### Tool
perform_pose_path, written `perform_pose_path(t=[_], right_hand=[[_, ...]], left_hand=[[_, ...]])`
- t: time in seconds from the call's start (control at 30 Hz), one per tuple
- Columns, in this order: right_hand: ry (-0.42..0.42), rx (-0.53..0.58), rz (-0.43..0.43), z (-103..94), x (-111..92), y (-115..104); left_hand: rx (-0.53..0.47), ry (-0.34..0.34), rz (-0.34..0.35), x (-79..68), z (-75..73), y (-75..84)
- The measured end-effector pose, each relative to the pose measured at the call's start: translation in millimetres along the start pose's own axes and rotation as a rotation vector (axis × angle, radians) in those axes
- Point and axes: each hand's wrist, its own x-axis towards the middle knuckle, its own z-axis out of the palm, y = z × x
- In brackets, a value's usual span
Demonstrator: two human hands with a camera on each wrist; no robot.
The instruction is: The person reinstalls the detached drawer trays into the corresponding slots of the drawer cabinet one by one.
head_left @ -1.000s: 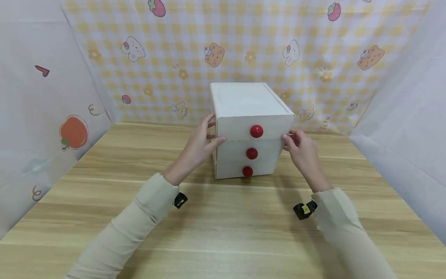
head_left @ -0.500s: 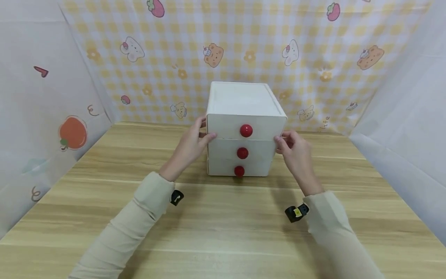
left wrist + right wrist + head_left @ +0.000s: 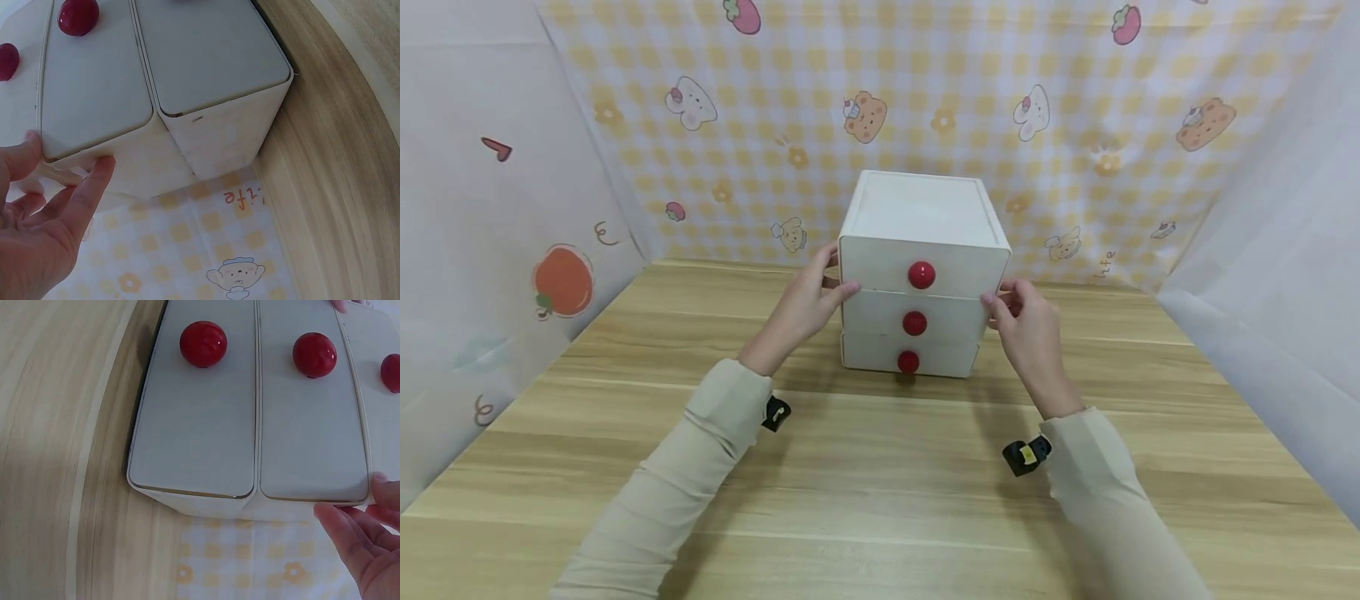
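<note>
A white drawer cabinet [image 3: 925, 210] with three stacked drawers, each with a round red knob [image 3: 921, 275], stands upright on the table. All the drawers are closed. My left hand [image 3: 805, 302] holds its left side, thumb on the front edge and fingers along the side wall. On the opposite side, my right hand [image 3: 1028, 333] grips the right front edge, thumb at the front and fingers behind the edge. In the left wrist view, fingers [image 3: 94, 187] touch the side wall near the seam between drawers. The right wrist view shows fingertips [image 3: 328, 512] against the cabinet's other side.
The wood-grain table [image 3: 880, 483] stretches in front of the cabinet and to both sides. A yellow checked cloth [image 3: 940, 75] with cartoon prints hangs behind it. White cloths [image 3: 467, 250] close off the left and right.
The cabinet's front has swung to the left, so the cabinet now faces more squarely forward. Both hands have moved left with it, keeping their hold on the sides.
</note>
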Motion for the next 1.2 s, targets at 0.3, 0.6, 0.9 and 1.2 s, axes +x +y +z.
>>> perform_pose_path(t=[0.3,0.6,0.9,1.2], right_hand=[[0.007,0.086,0.015,2.3,3,1],[0.004,0.090,0.037,4.7,8,2],[-0.005,0.107,0.082,5.7,13,3],[-0.029,0.121,0.108,2.5,17,3]], left_hand=[[-0.008,0.015,-0.006,2.2,1.7,-1.3],[-0.013,0.021,-0.009,8.3,3.0,-1.2],[-0.015,0.032,-0.013,14.2,5.8,-1.8],[-0.011,0.024,-0.001,18.6,5.6,0.5]])
